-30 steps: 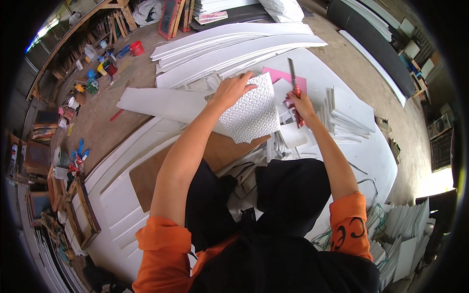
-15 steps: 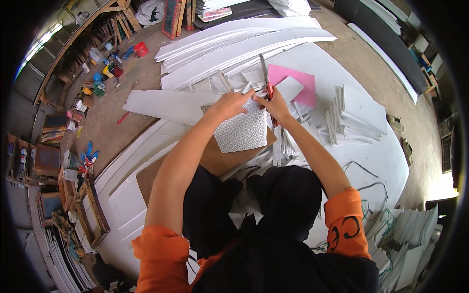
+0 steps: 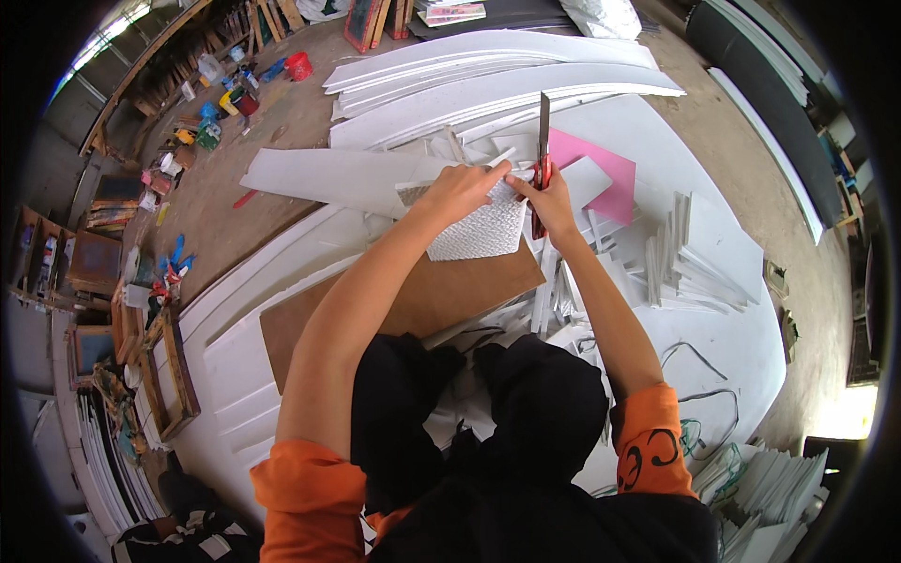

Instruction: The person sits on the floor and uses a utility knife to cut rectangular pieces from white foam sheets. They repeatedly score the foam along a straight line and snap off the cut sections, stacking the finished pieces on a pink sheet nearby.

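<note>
Bent fingers of my left hand (image 3: 462,192) grip the far edge of a white sheet with a dimpled, bubble-like texture (image 3: 481,235). My right hand (image 3: 552,205) is closed round the red handle of a utility knife (image 3: 542,172), whose long dark blade points away from me. The right thumb and fingertips reach to the sheet's far right corner, close to the left fingertips. Exactly what they pinch there is too small to make out. Below the sheet lies a brown board (image 3: 404,300), which reaches toward my knees.
Long white strips (image 3: 507,80) are stacked at the far side. A pink sheet (image 3: 601,178) lies right of the knife, near a leaning stack of white panels (image 3: 709,249). White offcuts (image 3: 563,291) are strewn before my right knee. Paint pots (image 3: 239,98) stand far left.
The dimpled sheet has tilted, and its near edge has risen off toward my hands. The knife blade has swung to point more straight ahead. My view has shifted slightly.
</note>
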Available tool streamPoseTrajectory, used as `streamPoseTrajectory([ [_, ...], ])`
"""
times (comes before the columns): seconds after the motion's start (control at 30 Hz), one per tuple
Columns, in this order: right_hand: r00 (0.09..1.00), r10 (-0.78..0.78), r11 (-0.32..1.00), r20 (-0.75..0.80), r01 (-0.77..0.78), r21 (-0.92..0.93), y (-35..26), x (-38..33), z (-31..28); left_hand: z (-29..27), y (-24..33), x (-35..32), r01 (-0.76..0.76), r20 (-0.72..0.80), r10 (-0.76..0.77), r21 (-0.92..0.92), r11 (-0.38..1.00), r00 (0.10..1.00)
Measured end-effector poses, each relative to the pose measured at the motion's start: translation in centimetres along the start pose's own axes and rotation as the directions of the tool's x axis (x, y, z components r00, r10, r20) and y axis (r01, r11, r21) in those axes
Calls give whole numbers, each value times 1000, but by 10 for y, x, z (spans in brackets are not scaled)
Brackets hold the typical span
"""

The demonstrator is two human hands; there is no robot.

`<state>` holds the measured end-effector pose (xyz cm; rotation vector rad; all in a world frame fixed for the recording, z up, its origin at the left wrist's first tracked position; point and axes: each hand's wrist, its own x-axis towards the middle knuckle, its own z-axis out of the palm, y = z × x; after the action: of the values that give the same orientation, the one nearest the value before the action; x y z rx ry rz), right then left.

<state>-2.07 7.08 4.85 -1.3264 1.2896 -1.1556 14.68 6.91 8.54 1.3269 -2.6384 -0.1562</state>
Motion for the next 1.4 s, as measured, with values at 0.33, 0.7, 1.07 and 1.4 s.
streamPoseTrajectory([
  [0.33,998,57,996,-6,-56,75,3,-13,-8,6,8,17,-9,-31,8,-46,999,999],
  [0.7,980,189,893,70,-142,-427,-34,-49,-32,6,13,18,-32,-111,23,-78,996,994],
  [1.07,963,-254,410,-87,26,-912,-34,-93,-7,13,12,26,-29,-145,17,-77,997,989],
  [1.4,952,-295,401,-80,47,-915,-36,-97,4,10,13,28,4,-148,-11,-50,999,989],
])
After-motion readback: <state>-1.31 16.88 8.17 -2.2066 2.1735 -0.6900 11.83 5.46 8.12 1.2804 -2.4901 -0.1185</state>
